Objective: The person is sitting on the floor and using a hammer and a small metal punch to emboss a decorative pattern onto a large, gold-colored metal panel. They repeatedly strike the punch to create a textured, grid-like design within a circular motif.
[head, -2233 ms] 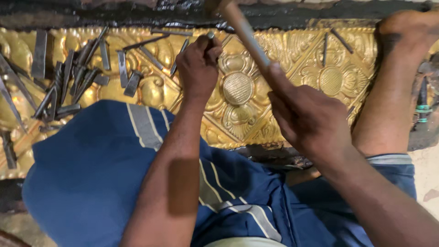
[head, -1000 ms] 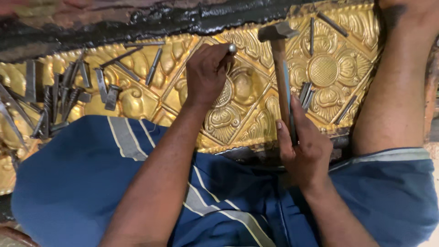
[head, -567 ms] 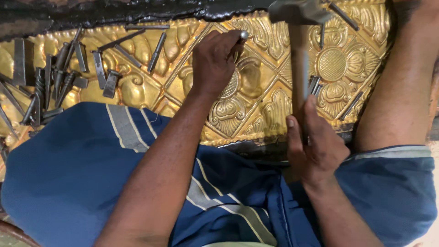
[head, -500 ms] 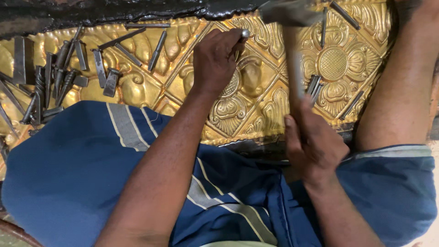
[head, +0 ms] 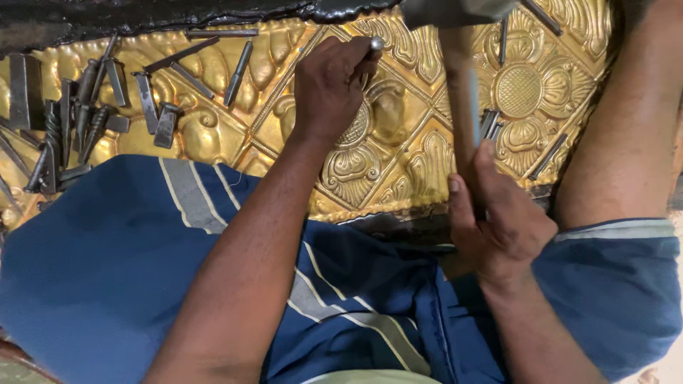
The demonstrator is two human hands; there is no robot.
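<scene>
While the left hand (head: 333, 89) closes around a punch (head: 376, 44), only the punch's bright round top shows above the curled fingers; its shaft is hidden in the fist, tip presumably set on the gold panel (head: 398, 153) below. Left hand: clenched, pinching the punch, resting on the panel near the centre rosette.

Right hand (head: 498, 220): wrapped tight round the handle of a hammer (head: 462, 92), sitting at the panel's near edge. Handle runs straight away from the body across the panel; the head (head: 455, 11) is blurred, at the panel's far edge, just right of the punch top. Head and punch top appear apart, not touching.

Key relation: the punch top lies beyond and to the left of the right hand; the hammer's long axis is nearly parallel to the left forearm. The hammer head is closer to the punch than either wrist is.

Count: one hammer, one punch in hand. Loose punches (head: 85, 128) scattered on the panel's left part, roughly fifteen, some overlapping so no exact count. Two or three more (head: 489, 122) lie beside the hammer handle, one (head: 548, 156) near the right knee (head: 626, 121), two at the far right edge. Blue striped cloth (head: 142, 263) covers the lap at the panel's near side.
</scene>
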